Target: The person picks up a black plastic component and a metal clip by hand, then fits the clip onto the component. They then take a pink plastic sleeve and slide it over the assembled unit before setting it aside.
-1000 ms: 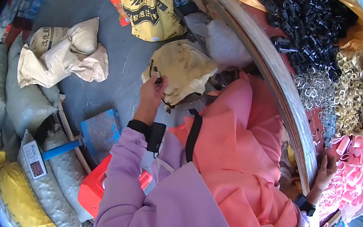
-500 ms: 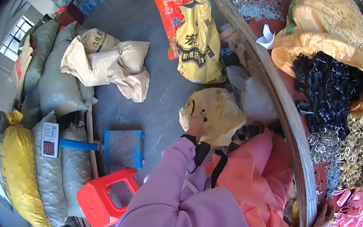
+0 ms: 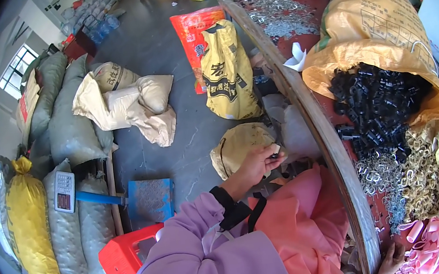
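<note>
"One yellow sack [image 3: 226, 56] bears black lettering. Your grip?"

"Your left hand [image 3: 257, 163] pinches a small dark piece [image 3: 275, 156] near the tan bag [image 3: 235, 145], direction and long axis unclear; your right hand's [image 3: 389, 266] hold, beside pink pieces [image 3: 434, 244], I can't tell."

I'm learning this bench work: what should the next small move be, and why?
Probably the right hand should pick up one of the pink pieces: it is right beside them, while the left hand pinches a small dark piece.

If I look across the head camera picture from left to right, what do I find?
Tied yellow sack → red stool → left hand → white paper → pile of black plastic pieces.
</note>
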The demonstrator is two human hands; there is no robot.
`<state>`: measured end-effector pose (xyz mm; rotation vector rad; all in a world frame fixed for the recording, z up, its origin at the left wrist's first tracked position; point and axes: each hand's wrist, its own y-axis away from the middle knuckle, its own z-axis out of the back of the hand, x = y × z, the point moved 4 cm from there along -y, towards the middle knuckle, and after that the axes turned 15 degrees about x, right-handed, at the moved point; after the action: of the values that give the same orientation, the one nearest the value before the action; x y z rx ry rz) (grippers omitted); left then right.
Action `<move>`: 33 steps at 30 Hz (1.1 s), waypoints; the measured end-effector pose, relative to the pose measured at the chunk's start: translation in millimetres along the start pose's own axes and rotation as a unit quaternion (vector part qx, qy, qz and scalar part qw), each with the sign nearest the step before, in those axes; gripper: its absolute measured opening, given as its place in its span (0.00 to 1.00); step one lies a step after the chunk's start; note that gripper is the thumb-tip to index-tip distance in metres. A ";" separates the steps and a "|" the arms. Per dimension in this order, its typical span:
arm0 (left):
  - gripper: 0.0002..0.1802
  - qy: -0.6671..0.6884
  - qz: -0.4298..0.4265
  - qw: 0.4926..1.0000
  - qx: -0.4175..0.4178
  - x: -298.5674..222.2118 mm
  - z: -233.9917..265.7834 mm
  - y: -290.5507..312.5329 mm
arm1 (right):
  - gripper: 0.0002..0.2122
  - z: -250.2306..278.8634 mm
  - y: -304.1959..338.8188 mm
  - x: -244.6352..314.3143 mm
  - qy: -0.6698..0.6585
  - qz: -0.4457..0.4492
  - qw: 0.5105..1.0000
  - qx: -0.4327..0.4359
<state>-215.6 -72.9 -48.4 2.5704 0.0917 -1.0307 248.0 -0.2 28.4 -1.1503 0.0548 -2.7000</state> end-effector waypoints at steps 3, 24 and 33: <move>0.11 -0.014 0.036 0.995 0.087 -1.1 -47.5 1.1 | 0.07 -1.2 -3.2 -30.8 -0.047 -0.017 0.998 0.041; 0.11 -0.116 0.196 0.932 0.283 84.6 -195.5 -43.7 | 0.05 19.6 -1.2 -7.1 -0.007 -0.070 0.998 0.006; 0.10 -0.136 0.229 0.920 0.287 104.1 -217.0 -43.7 | 0.05 40.9 9.6 -20.8 0.009 -0.072 0.997 0.015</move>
<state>-5.9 38.0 11.5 2.6755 -0.9728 -1.3466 293.0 -3.5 41.0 -1.1625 -0.0669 -2.8255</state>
